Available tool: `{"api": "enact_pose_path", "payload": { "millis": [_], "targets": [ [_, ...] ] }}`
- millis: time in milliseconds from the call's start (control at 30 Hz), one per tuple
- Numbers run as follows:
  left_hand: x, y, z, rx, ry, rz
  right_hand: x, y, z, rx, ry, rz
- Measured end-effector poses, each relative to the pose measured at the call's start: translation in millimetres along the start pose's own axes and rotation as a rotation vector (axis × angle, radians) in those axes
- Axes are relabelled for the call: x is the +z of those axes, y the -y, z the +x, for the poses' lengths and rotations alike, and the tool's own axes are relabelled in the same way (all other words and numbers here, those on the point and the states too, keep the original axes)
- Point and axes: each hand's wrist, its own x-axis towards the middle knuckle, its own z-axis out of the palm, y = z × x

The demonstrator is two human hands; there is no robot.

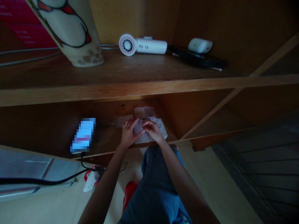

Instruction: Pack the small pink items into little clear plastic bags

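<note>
On the lower wooden shelf, my left hand (130, 133) is closed on a small clear plastic bag (138, 126), thumb and fingers at its sides. My right hand (152, 130) pinches at the bag's right edge; the fingertips are small and dim. Beneath the hands lies a whitish crinkled sheet (162, 128). Behind them rests a stack of clear small bags (144, 111), and more clear plastic (121, 120) lies just left of my left hand.
A lit phone (83, 135) with a cable stands at the left of the lower shelf (105, 137). The upper shelf (140, 70) holds a patterned cup (70, 34), a white handheld fan (149, 46), a white case (200, 45) and a dark flat object (198, 59).
</note>
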Motion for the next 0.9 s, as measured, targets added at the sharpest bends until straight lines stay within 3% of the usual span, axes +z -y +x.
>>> {"api": "enact_pose_path", "payload": {
  "millis": [133, 333, 900],
  "targets": [
    [5.6, 5.6, 1.9, 0.002, 0.069, -0.012, -1.8, 0.7, 0.8, 0.026, -0.052, -0.029],
    [9.0, 9.5, 2.0, -0.019, 0.066, -0.025, -2.2, 2.7, -0.2, 0.005, -0.068, -0.055],
    [10.9, 12.0, 0.7, -0.02, 0.057, -0.002, -0.4, -3.2, -3.4, -0.007, 0.047, -0.178]
  ]
}}
